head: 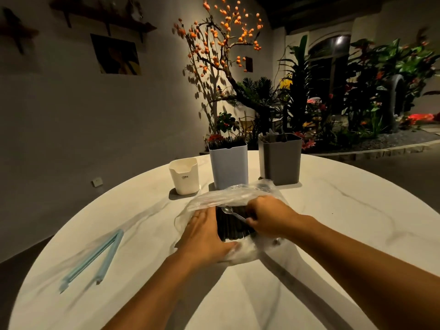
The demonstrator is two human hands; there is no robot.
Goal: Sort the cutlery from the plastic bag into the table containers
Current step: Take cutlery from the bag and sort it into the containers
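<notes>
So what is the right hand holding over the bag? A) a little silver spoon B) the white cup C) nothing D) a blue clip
A: the right hand pinches the handle of a small silver spoon above the dark sticks in the plastic bag.

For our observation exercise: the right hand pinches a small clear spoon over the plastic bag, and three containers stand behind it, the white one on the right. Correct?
Not quite. The head view shows the white container on the left; the grey container stands on the right. The right hand does pinch the spoon over the plastic bag.
</notes>
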